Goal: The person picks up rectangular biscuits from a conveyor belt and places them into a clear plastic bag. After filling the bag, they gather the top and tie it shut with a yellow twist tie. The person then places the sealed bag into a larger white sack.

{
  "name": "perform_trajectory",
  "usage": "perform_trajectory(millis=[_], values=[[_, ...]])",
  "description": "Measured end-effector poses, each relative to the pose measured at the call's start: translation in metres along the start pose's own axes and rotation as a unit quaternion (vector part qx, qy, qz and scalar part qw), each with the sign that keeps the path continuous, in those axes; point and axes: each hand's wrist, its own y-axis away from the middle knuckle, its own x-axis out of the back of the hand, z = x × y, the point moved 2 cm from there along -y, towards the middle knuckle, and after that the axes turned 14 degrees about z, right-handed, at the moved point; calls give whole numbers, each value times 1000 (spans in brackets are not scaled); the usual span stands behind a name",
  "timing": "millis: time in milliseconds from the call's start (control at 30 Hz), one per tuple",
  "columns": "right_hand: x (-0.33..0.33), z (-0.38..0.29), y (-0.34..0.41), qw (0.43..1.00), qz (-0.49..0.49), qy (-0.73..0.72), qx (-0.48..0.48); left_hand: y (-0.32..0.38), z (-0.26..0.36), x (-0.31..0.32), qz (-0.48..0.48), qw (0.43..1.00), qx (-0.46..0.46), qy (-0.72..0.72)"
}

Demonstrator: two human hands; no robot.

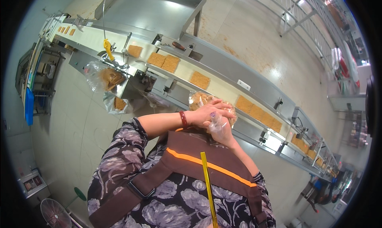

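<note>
A clear plastic bag [197,100] filled with golden-brown food pieces is in front of my chest, at the near edge of the conveyor. My left hand [206,111], with a dark red bracelet at the wrist, lies across the bag with its fingers gripping it. Close beside it, my right hand [223,134] grips the gathered clear plastic, and its fingers are partly hidden behind the left hand. A shiny gold strip [208,180] hangs over my brown apron [191,144]; what holds its lower end is unclear.
Flat golden-brown squares [200,80] lie along the pale conveyor belt [222,93], which runs diagonally across the view. Filled plastic bags [111,78] stand at its left side near a yellow-handled tool [108,49]. Beyond are a stainless-steel table [149,7] and a metal rack [298,19].
</note>
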Motion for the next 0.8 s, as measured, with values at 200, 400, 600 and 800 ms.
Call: perform_trajectory(millis=[200, 400, 600, 800], values=[[7, -13, -11, 992, 15, -81, -96, -8, 7, 5, -13, 1000, 16, 3], [45, -51, -37, 988, -50, -144, -26, 2, 10, -2, 58, 991, 11, -118], [120, 109, -55, 932, 208, -28, -296, -9, 17, -2, 100, 989, -34, -107], [56, 208, -25, 859, 192, 403, -249, -8, 15, -6, 124, 983, -52, -128]])
